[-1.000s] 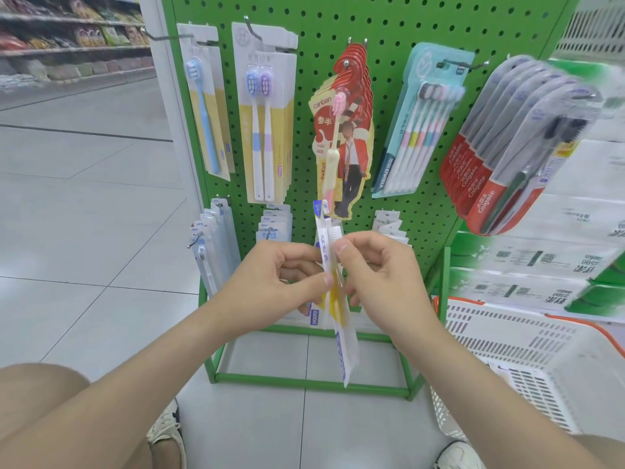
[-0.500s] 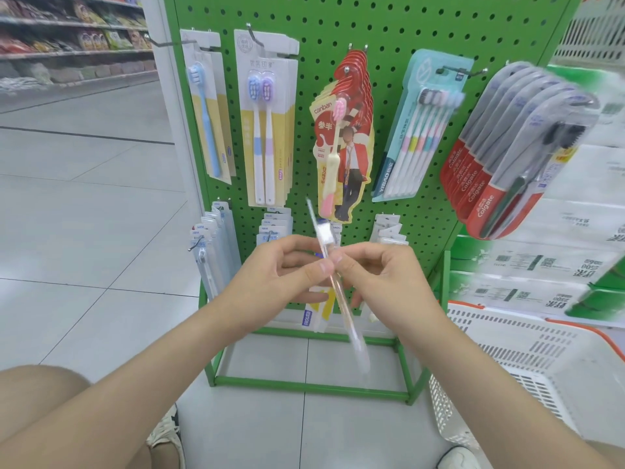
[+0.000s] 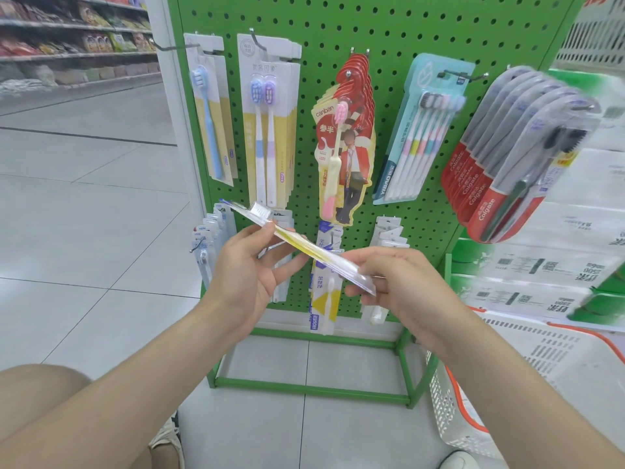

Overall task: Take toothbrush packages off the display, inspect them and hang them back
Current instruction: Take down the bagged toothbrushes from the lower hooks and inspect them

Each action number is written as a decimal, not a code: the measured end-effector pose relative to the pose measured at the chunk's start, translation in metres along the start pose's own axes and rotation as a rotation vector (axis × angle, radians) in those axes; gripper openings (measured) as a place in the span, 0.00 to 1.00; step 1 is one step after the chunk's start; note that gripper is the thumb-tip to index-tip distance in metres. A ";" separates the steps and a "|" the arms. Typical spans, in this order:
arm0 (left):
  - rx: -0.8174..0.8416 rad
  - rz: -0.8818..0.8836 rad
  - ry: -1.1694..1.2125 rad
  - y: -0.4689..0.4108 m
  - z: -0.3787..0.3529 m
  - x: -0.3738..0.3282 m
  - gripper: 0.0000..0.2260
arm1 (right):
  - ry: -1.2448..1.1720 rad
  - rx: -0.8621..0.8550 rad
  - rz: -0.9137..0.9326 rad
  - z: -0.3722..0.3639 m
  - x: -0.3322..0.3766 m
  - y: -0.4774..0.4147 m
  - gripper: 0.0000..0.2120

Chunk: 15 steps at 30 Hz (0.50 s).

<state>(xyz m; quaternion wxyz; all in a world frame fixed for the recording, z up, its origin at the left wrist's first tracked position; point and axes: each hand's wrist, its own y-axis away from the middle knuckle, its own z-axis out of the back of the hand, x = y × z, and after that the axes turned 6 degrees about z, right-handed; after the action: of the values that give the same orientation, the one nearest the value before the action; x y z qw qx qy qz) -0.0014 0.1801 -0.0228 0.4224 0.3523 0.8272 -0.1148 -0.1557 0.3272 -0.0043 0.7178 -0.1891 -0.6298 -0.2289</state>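
— Now, where to find the toothbrush package [image 3: 304, 248]?

— Off the hooks, at the middle of the frame, in front of the green pegboard display [image 3: 389, 35]. Slanted, bristle end up toward the left, handle end down toward the right.

— Gripped how?

— Pinched near the bristle end by the left hand [image 3: 247, 269], thumb on the near face, fingers behind. Held at the lower end by the right hand [image 3: 399, 286], fingers curled beneath the card; thumb possibly on the upper face, hard to tell through the blur.

— And behind?

— Just behind and below, another yellow-and-white package [image 3: 323, 299] hanging on a lower hook. Higher up at centre, a stack of red packages [image 3: 351, 137]. Toward the right of the frame, Colgate packs [image 3: 480, 184] hanging nearly edge-on, somewhat blurred. In the lower right corner, a white basket [image 3: 453, 421] with an orange rim, down on the floor just beside the display's green base frame.
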 end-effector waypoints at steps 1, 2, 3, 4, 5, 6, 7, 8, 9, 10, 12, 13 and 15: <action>-0.011 0.004 0.017 -0.001 0.001 -0.001 0.07 | -0.077 0.002 -0.004 0.000 0.001 0.000 0.18; -0.023 0.013 0.035 -0.002 0.002 -0.001 0.08 | -0.139 0.000 -0.002 0.000 0.002 0.001 0.19; -0.037 0.020 0.052 -0.003 0.002 -0.002 0.08 | -0.188 -0.001 0.005 0.000 0.003 0.001 0.19; -0.052 0.026 0.067 -0.003 0.002 -0.003 0.10 | -0.230 -0.001 0.013 -0.001 0.002 0.001 0.20; -0.066 0.030 0.082 -0.002 0.001 -0.004 0.11 | -0.263 0.000 0.022 -0.001 0.002 0.001 0.20; -0.077 0.033 0.096 -0.002 0.001 -0.005 0.13 | -0.286 0.000 0.029 -0.001 0.001 0.001 0.21; -0.085 0.035 0.102 -0.002 0.000 -0.006 0.13 | -0.300 0.001 0.036 -0.001 0.001 0.001 0.22; -0.090 0.035 0.103 -0.002 0.000 -0.006 0.13 | -0.308 0.005 0.046 -0.001 0.000 0.000 0.22; -0.096 0.035 0.100 -0.002 0.000 -0.006 0.13 | -0.311 0.010 0.057 -0.001 -0.001 0.000 0.22; -0.101 0.034 0.103 -0.003 0.001 -0.007 0.13 | -0.315 0.014 0.065 -0.001 -0.002 -0.001 0.22; -0.111 0.030 0.105 -0.003 0.001 -0.007 0.13 | -0.319 0.018 0.074 -0.002 -0.003 -0.001 0.21; -0.114 0.028 0.107 -0.003 0.001 -0.007 0.13 | -0.319 0.019 0.078 -0.002 -0.003 0.000 0.21; -0.123 0.021 0.114 -0.003 0.001 -0.007 0.12 | -0.311 0.015 0.083 -0.003 -0.002 0.001 0.20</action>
<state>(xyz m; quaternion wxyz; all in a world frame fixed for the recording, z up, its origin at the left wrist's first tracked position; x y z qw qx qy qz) -0.0003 0.1738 -0.0180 0.3966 0.3406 0.8516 -0.0393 -0.1530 0.3268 -0.0068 0.6218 -0.2425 -0.7267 -0.1624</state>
